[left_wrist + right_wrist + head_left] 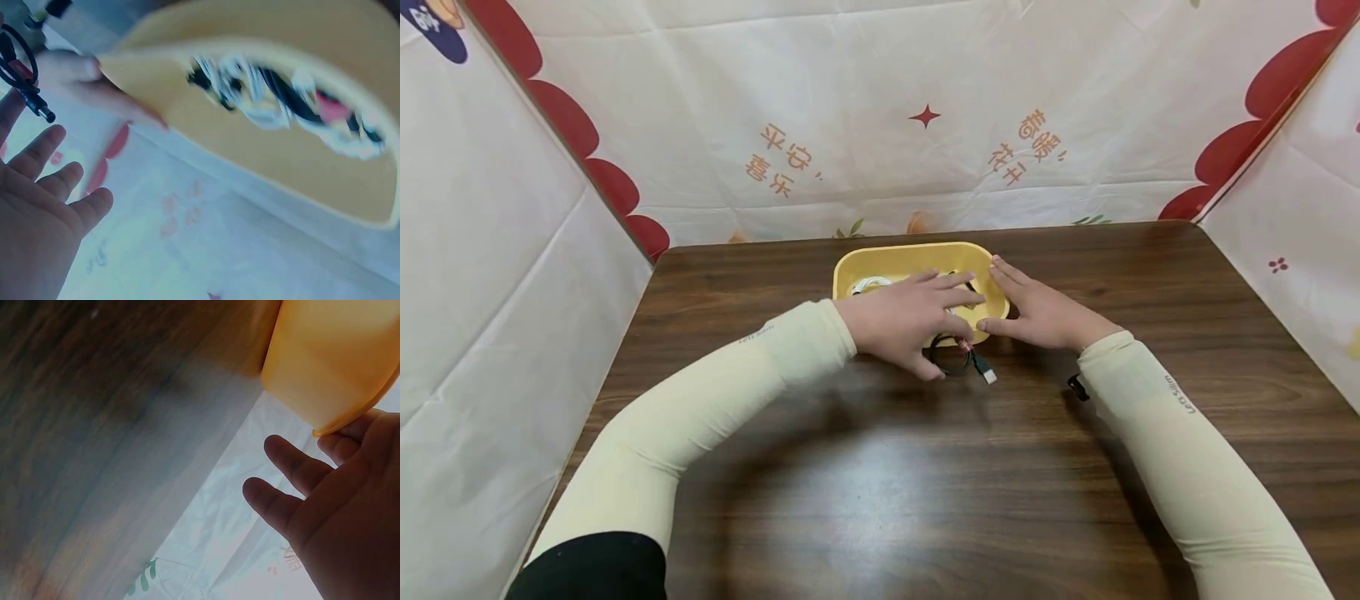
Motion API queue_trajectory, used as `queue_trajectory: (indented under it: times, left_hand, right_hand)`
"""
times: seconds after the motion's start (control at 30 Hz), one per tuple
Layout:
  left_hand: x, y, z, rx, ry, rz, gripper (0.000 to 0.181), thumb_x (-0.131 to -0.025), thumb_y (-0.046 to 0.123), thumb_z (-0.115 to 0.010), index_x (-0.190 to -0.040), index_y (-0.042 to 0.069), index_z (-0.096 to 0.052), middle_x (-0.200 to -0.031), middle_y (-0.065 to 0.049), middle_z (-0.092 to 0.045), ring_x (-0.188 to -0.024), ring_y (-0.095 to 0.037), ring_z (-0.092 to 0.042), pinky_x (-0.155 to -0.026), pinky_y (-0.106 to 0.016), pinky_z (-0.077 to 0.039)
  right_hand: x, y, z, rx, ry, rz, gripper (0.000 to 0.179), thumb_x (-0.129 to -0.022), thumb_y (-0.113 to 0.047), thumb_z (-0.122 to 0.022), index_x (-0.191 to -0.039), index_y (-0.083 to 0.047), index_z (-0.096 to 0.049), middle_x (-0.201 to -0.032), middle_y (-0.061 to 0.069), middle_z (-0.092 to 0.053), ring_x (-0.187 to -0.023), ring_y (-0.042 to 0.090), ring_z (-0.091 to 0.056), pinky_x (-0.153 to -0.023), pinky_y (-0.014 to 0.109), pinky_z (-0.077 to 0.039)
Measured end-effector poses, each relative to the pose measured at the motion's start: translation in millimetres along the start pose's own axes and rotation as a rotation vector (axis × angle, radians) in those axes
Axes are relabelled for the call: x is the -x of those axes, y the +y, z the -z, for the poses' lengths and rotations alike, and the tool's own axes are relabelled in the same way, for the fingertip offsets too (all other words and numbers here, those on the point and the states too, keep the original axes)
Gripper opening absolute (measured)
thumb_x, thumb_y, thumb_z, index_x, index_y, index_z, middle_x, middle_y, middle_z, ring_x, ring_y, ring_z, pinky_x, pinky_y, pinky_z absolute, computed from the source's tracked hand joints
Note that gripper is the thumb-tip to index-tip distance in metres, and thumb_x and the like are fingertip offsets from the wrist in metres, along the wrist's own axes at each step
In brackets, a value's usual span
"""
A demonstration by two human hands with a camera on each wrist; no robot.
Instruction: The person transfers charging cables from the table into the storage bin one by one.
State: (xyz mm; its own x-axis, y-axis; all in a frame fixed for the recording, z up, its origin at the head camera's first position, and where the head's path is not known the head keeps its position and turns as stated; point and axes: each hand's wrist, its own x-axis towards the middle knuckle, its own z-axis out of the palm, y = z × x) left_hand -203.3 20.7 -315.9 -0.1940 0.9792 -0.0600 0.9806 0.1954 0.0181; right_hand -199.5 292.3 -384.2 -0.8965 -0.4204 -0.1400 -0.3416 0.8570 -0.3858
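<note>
A yellow plastic basket [917, 252] stands near the table's far edge, with white and black cables [250, 87] and a pink-red piece [332, 107] inside. My left hand [913, 317] is over its front side. At that hand's thumb and index finger is a small coiled black cable [951, 354] with a USB plug and a red tie; its round plug end shows in the left wrist view. The other left fingers spread loosely. My right hand [1041, 312] touches the basket's right end, fingers straight along the rim and thumb at the front corner.
The brown wooden table [865, 483] stretches toward me. White printed cloth [865, 100] with red scallops rises behind the table and on both sides. A small black clip [1078, 387] sits at the right sleeve's cuff.
</note>
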Motion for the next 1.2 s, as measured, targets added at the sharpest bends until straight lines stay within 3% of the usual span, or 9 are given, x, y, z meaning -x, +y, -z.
queue_trajectory:
  times: [0.27,0.4,0.67,0.9,1.07,1.2]
  left_hand:
    - [-11.4,-33.9,5.4,-0.023,0.063,0.109,0.044,-0.083,0.050,-0.072,-0.121,0.027,-0.070,-0.156,-0.004,-0.035,-0.151,-0.031,-0.011,-0.116,-0.056,-0.018]
    - [-20.4,-45.3,-1.3,-0.065,0.050,0.162,0.045,-0.083,0.054,-0.070,-0.120,0.029,-0.070,-0.158,-0.004,-0.034,-0.151,-0.030,-0.010,-0.116,-0.057,-0.017]
    - [-46.4,-64.0,-19.3,-0.021,-0.015,0.246,0.047,-0.084,0.056,-0.071,-0.123,0.029,-0.069,-0.163,-0.004,-0.022,-0.152,-0.028,-0.002,-0.117,-0.058,-0.011]
    - [-65.8,-65.3,-32.3,-0.070,-0.110,0.258,0.044,-0.084,0.059,-0.068,-0.121,0.035,-0.069,-0.166,0.000,0.012,-0.148,-0.026,0.020,-0.118,-0.056,-0.008]
    - [-70.1,-58.5,-35.3,-0.106,-0.172,0.242,0.035,-0.085,0.055,-0.069,-0.114,0.035,-0.070,-0.165,-0.004,0.015,-0.147,-0.030,0.023,-0.117,-0.058,-0.010]
    - [-66.6,-55.5,-32.0,-0.164,-0.210,0.252,0.049,-0.085,0.056,-0.068,-0.129,0.035,-0.065,-0.165,-0.007,0.016,-0.147,-0.033,0.022,-0.117,-0.059,-0.011]
  right_hand:
    - [-0.8,-0.6,-5.2,0.014,0.016,0.046,0.092,-0.098,-0.052,-0.055,-0.158,0.002,-0.011,-0.166,0.013,0.001,-0.148,0.038,-0.015,-0.113,0.055,-0.026]
    - [-1.0,-1.5,-5.4,-0.002,0.017,0.015,0.098,-0.095,-0.060,-0.055,-0.159,-0.002,-0.009,-0.166,0.009,0.001,-0.149,0.037,-0.014,-0.114,0.055,-0.026]
    - [-0.4,-1.4,-5.4,-0.023,0.014,0.000,0.099,-0.094,-0.062,-0.054,-0.160,-0.004,-0.008,-0.166,0.008,0.002,-0.149,0.037,-0.013,-0.114,0.056,-0.025]
    - [-0.8,-1.8,-8.2,-0.038,0.000,-0.007,0.099,-0.094,-0.063,-0.054,-0.160,-0.006,-0.008,-0.166,0.006,0.004,-0.149,0.037,-0.012,-0.112,0.059,-0.026]
    - [-1.0,-3.5,-8.7,-0.047,0.002,-0.004,0.098,-0.095,-0.062,-0.054,-0.160,-0.007,-0.007,-0.166,0.005,0.004,-0.149,0.037,-0.011,-0.113,0.059,-0.025]
    - [-1.7,-4.4,-9.2,-0.050,0.004,0.004,0.098,-0.095,-0.061,-0.054,-0.160,-0.007,-0.006,-0.166,0.005,0.004,-0.149,0.037,-0.010,-0.113,0.058,-0.024]
